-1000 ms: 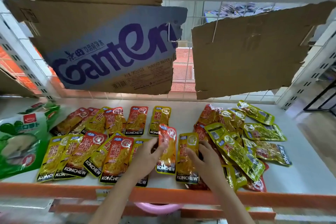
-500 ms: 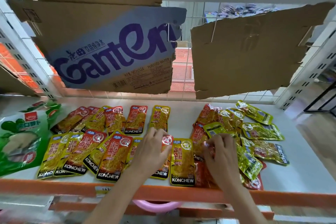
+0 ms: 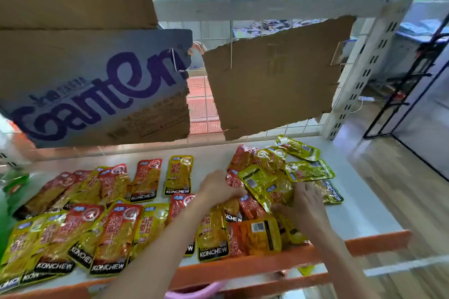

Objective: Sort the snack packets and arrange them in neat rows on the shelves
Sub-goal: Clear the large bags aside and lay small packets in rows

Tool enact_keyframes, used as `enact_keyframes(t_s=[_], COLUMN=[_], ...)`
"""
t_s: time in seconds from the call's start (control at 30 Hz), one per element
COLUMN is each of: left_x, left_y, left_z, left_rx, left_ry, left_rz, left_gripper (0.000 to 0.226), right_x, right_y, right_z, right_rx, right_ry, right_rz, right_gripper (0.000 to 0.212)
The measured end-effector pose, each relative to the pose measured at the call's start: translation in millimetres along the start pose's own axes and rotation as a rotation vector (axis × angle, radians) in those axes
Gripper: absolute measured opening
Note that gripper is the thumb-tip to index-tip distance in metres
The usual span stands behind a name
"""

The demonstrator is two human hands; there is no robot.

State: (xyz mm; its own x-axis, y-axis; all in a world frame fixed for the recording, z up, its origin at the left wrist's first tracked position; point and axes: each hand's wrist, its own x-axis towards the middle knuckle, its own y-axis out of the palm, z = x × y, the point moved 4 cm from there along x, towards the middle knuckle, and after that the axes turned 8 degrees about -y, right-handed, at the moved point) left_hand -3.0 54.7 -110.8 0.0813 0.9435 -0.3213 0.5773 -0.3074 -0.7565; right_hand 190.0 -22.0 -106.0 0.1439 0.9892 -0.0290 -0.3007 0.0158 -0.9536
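Note:
Red and yellow KONCHEW snack packets lie in two rough rows point(image 3: 116, 233) on the left half of the white shelf point(image 3: 359, 206). A loose pile of packets point(image 3: 267, 160) covers the right half. My left hand point(image 3: 218, 189) reaches into that pile, fingers curled over a red packet point(image 3: 233, 181). My right hand point(image 3: 303, 204) lies further right on the pile, thumb and fingers pinching a yellow-green packet point(image 3: 262, 182). One yellow packet point(image 3: 262, 233) lies face down at the front edge, its barcode showing.
The shelf has an orange front rail point(image 3: 243, 267). A printed cardboard sheet point(image 3: 97, 94) and a plain torn one point(image 3: 272, 75) hang on the back grid. A green bag point(image 3: 14, 184) sits far left, a pink object point(image 3: 194, 291) below the shelf, and a white upright post point(image 3: 364, 68) on the right.
Both hands moved right, from the front row into the loose pile. The view shifted right and closer. The packets placed earlier stay in the front row.

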Motion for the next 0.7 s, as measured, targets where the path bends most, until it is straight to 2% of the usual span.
enact_keyframes(t_s=[0.13,0.23,0.33,0.43,0.53,0.6,0.67,0.7], left_x=[3.9,1.8,-3.9,-6.2,-15.2,-23.3,-31.7,-36.4], left_y=[-4.8,-14.4,-24.7,-34.1,-40.1,-34.3,-20.9,-14.4], left_z=[0.7,-5.0,-9.9,-2.9,10.1,26.7,47.2,55.7], left_rx=[-0.464,-0.808,-1.016,-1.207,-1.190,-1.068,-0.932,-0.897], left_ry=[0.037,0.048,0.042,0.022,-0.027,-0.080,-0.127,-0.131], left_rz=[-0.024,-0.003,0.055,0.041,0.061,0.094,0.135,0.155], left_gripper=[0.017,0.006,0.009,0.016,0.023,0.030,0.049,0.049], right_x=[1.8,3.8,6.2,6.7,9.1,9.7,6.5,4.3], right_y=[-18.0,-25.2,-23.0,-10.9,1.2,12.7,28.2,36.3], right_z=[0.3,0.6,8.9,28.3,52.2,62.6,70.2,72.6], right_rx=[0.312,0.721,1.194,1.540,1.672,1.649,1.583,1.543], right_ry=[-0.022,0.027,0.107,0.150,0.120,0.141,0.134,0.117], right_rz=[-0.200,-0.296,-0.260,-0.084,0.081,0.125,0.175,0.192], right_gripper=[0.034,0.027,0.022,0.017,0.026,0.028,0.027,0.028])
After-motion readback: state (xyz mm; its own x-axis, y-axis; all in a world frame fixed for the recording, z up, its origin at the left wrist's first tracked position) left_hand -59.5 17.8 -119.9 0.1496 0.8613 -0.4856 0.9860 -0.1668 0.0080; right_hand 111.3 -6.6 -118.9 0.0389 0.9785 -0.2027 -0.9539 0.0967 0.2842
